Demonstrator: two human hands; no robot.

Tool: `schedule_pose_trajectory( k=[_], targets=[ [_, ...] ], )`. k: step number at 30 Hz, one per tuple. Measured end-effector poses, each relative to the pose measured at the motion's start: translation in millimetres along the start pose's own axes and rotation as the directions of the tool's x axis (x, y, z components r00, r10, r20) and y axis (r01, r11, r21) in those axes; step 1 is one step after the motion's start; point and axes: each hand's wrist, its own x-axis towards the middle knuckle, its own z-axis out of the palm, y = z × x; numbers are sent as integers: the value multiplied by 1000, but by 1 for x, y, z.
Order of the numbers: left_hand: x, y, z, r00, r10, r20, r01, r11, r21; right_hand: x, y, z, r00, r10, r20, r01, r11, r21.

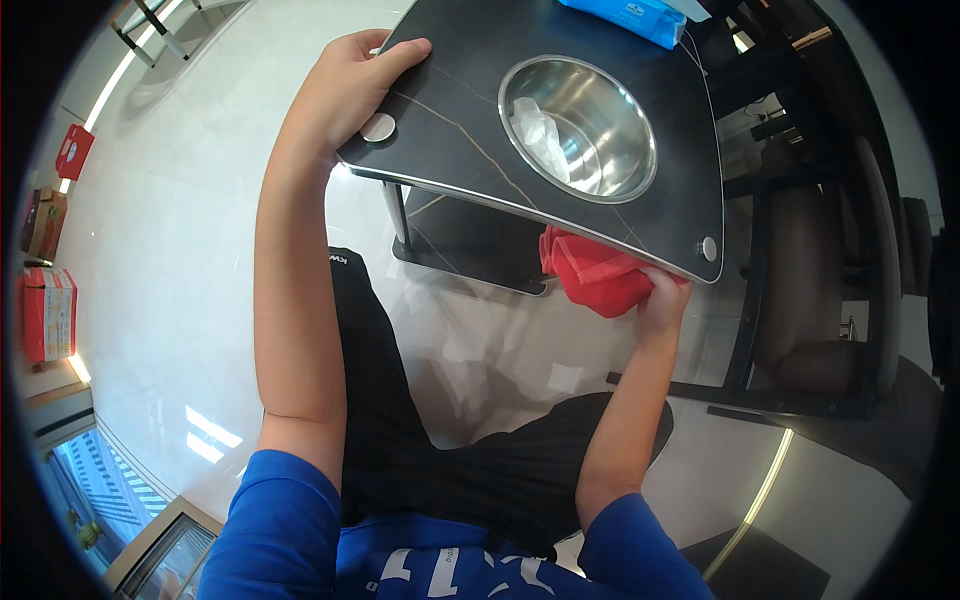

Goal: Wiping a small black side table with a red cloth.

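At the left edge of a black tabletop with pale veins [450, 161], my left hand [367, 71] grips the edge, thumb on top and the other fingers out of sight beyond or below it. My right hand [664, 296] holds a red cloth [600, 277] under the near right edge; its fingertips are hidden by the cloth and the tabletop. A stainless steel bowl [615, 142] rests on top, with crumpled whitish tissue or film [538, 139] inside. Beyond it lies a blue wipes pack [637, 19].
A lower black shelf [480, 247] and a metal post [396, 214] are beneath the tabletop. Dark framed furniture [814, 300] stands close on the right. Red boxes [51, 315] are at the far left, and a stool or chair [150, 34] is at the upper left.
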Motion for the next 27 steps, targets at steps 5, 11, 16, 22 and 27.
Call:
schedule_pose_trajectory(
  k=[5,11,16,22,27],
  targets=[
    [4,2,-1,996,-38,79,38,999,1,9,41,-19,985,-10,170,-17,987,160],
    [7,0,2,998,-47,49,44,997,59,4,110,-18,901,319,294,-203,910,-362],
    [5,-2,2,998,-39,40,37,998,47,2,159,-18,862,415,290,-276,866,-418],
    [6,-5,4,999,-10,45,8,1000,28,-7,202,-23,902,388,189,-254,832,-493],
    [1,-2,0,998,-13,62,14,1000,-16,-9,200,-16,892,429,146,-315,819,-480]
  ],
)
